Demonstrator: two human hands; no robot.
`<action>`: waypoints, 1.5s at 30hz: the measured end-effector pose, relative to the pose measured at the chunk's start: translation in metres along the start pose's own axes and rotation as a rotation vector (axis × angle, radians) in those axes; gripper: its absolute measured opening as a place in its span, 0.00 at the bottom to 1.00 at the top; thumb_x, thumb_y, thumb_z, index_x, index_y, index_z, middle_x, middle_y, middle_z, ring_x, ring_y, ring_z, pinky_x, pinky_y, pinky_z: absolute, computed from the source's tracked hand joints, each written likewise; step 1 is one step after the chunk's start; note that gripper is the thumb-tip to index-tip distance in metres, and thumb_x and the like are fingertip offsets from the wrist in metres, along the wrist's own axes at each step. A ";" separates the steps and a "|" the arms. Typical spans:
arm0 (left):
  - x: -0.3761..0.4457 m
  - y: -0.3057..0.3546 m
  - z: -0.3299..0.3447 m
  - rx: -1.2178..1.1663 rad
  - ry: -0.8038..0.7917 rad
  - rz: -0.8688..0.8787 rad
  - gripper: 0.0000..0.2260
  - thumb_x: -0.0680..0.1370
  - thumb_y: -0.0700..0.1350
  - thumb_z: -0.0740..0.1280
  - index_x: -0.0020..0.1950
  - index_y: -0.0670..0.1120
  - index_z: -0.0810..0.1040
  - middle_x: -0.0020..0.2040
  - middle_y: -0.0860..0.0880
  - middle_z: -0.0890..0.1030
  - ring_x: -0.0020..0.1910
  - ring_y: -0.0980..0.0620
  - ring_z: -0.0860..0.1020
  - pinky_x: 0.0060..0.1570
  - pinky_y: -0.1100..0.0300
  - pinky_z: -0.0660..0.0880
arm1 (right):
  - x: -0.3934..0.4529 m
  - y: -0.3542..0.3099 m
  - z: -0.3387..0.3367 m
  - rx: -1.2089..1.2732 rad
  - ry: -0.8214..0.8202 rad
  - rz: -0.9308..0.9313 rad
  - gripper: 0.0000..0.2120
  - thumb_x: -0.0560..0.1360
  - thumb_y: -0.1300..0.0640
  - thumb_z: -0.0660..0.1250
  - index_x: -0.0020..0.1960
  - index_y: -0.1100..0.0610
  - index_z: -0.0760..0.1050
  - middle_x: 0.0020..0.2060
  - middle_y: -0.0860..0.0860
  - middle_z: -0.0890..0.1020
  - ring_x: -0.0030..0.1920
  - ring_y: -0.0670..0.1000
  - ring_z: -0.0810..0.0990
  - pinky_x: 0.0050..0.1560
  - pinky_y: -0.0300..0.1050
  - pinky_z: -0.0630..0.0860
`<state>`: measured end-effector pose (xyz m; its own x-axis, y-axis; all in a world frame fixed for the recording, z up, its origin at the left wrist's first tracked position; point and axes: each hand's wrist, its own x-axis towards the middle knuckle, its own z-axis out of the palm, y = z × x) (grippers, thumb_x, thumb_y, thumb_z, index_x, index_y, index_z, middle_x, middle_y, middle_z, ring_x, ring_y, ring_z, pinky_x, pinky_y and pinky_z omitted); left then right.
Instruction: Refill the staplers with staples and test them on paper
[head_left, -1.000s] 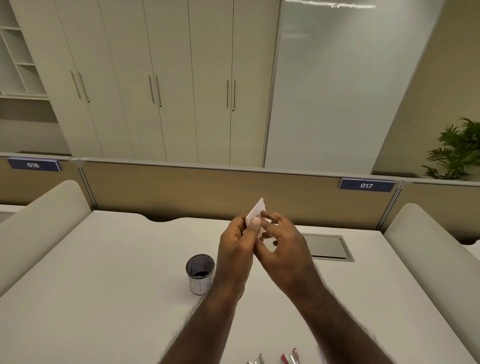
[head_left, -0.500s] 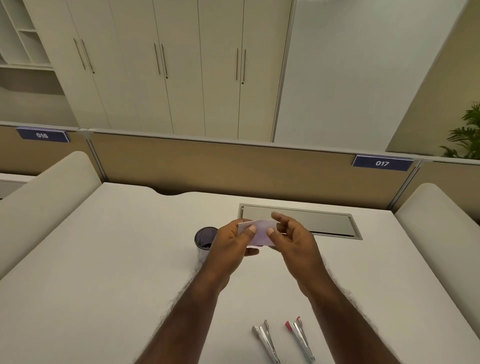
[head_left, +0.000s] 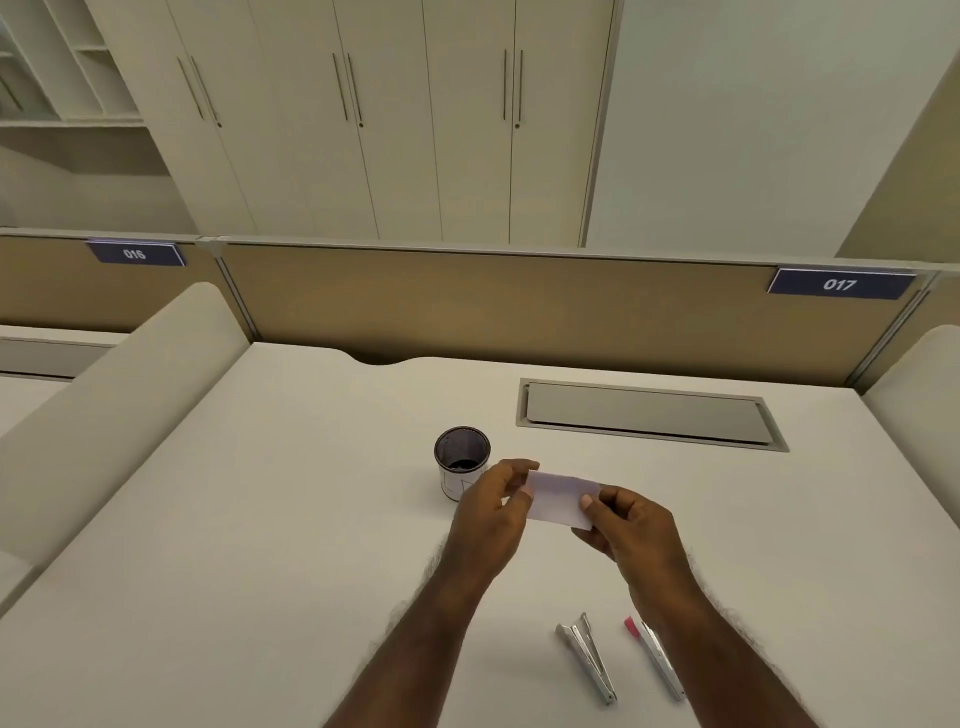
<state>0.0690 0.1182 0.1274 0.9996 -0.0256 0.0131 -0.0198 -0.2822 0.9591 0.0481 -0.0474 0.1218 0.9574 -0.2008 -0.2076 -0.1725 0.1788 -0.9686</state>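
Both hands are now holding the paper slip (head_left: 558, 494) flatter and wider apart than before: the left hand (head_left: 491, 512) is pinching its left end, the right hand (head_left: 626, 527) its right. Below the grip, two staplers (head_left: 587, 657) are lying on the desk (head_left: 260, 519); the pen cup (head_left: 461, 460) is standing just left.

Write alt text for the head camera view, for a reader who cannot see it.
Two hands, left and right, pinch a small white paper slip by its ends above a white desk. Two staplers, silver and red-tipped, lie nearer the person; a dark cup stands behind the hands.
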 end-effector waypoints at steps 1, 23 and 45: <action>0.001 -0.009 -0.001 0.057 0.031 0.015 0.14 0.78 0.40 0.62 0.59 0.55 0.78 0.55 0.58 0.80 0.55 0.60 0.77 0.57 0.61 0.75 | 0.001 0.005 0.001 0.011 0.014 0.003 0.06 0.76 0.64 0.68 0.50 0.58 0.82 0.45 0.56 0.86 0.46 0.54 0.85 0.43 0.40 0.82; 0.006 -0.163 -0.011 1.118 -0.125 0.022 0.28 0.78 0.59 0.56 0.76 0.49 0.65 0.77 0.43 0.62 0.75 0.38 0.60 0.67 0.29 0.59 | 0.079 0.050 0.076 -0.629 0.105 -0.390 0.05 0.75 0.57 0.69 0.51 0.53 0.81 0.40 0.39 0.80 0.40 0.38 0.80 0.40 0.23 0.73; 0.019 -0.212 -0.005 1.068 -0.103 0.035 0.28 0.80 0.61 0.49 0.78 0.53 0.57 0.79 0.47 0.54 0.78 0.41 0.52 0.69 0.32 0.46 | 0.125 0.076 0.136 -1.270 -0.132 -0.666 0.12 0.79 0.58 0.61 0.57 0.53 0.81 0.55 0.49 0.84 0.53 0.54 0.81 0.53 0.49 0.73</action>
